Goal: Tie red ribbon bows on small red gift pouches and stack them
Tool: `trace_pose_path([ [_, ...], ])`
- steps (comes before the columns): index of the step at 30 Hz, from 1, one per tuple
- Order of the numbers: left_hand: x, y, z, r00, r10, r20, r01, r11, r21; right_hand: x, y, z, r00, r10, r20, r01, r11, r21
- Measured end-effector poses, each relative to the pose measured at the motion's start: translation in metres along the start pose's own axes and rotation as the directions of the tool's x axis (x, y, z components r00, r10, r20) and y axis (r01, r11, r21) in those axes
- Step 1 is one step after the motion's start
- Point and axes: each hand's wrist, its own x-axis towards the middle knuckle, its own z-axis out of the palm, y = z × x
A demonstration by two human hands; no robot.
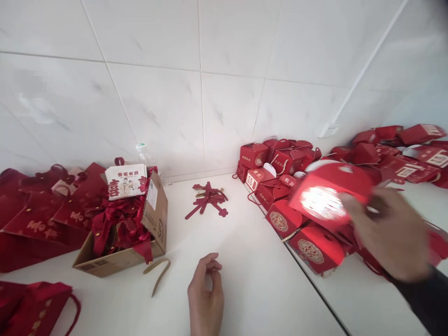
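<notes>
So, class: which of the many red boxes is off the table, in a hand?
The blurred red box held up by the right hand; the others sit piled against the wall.

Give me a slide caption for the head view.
Right hand holds a red gift box; left hand rests on white table.

Looks like small packing room for wedding favours, in home or back of shop – cannot tell which. Bare white tiled wall (196, 93), white tables (252, 280) pushed into corner, wall socket (329, 129). Heap of red boxes (290, 172) along right side, red bags (42, 210) stacked left, carton (154, 224) stuffed with red ribbon, loose red tags (208, 198) on tabletop
</notes>
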Motion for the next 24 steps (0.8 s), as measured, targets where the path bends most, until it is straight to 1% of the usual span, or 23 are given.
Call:
trace_pose_path([
  [1,0.001,0.000,0.001,1.000,0.012,-0.025,-0.013,1.000,-0.016,0.019,-0.003,0.018,0.999,0.004,-0.053,-0.007,0.999,-0.049],
  [2,0.002,0.000,0.003,0.999,0.023,-0.043,-0.024,0.999,-0.026,0.039,-0.006,0.038,0.997,0.006,-0.076,-0.013,0.996,-0.089],
  [3,0.003,0.000,0.004,0.998,0.032,-0.058,-0.034,0.999,-0.031,0.057,-0.010,0.059,0.998,0.003,-0.070,-0.012,0.992,-0.122],
  [5,0.006,0.000,0.004,0.996,0.039,-0.077,-0.041,0.999,-0.028,0.085,-0.016,0.099,1.000,0.001,0.010,0.001,0.985,-0.170],
  [7,0.008,-0.002,0.004,0.996,0.038,-0.080,-0.040,0.999,-0.024,0.101,-0.022,0.129,0.989,0.001,0.145,0.029,0.978,-0.207],
  [8,0.009,-0.002,0.004,0.996,0.040,-0.078,-0.042,0.999,-0.021,0.104,-0.023,0.140,0.979,0.007,0.205,0.040,0.974,-0.223],
  [10,0.010,-0.004,0.004,0.996,0.042,-0.073,-0.043,0.999,-0.015,0.106,-0.025,0.151,0.960,0.025,0.280,0.049,0.966,-0.255],
  [14,0.011,-0.007,0.004,0.998,0.045,-0.034,-0.046,0.999,-0.018,0.103,-0.024,0.150,0.948,0.070,0.311,0.029,0.952,-0.304],
  [19,0.015,-0.011,-0.001,0.999,0.031,0.041,-0.031,1.000,0.006,0.100,-0.025,0.138,0.924,0.062,0.376,0.040,0.965,-0.258],
  [21,0.017,-0.013,-0.004,0.997,0.032,0.064,-0.033,0.999,0.011,0.091,-0.023,0.123,0.925,0.057,0.375,0.034,0.972,-0.231],
  [24,0.018,-0.016,-0.005,0.998,0.021,0.066,-0.023,0.999,0.023,0.062,-0.011,0.084,0.929,0.035,0.369,0.039,0.981,-0.191],
])
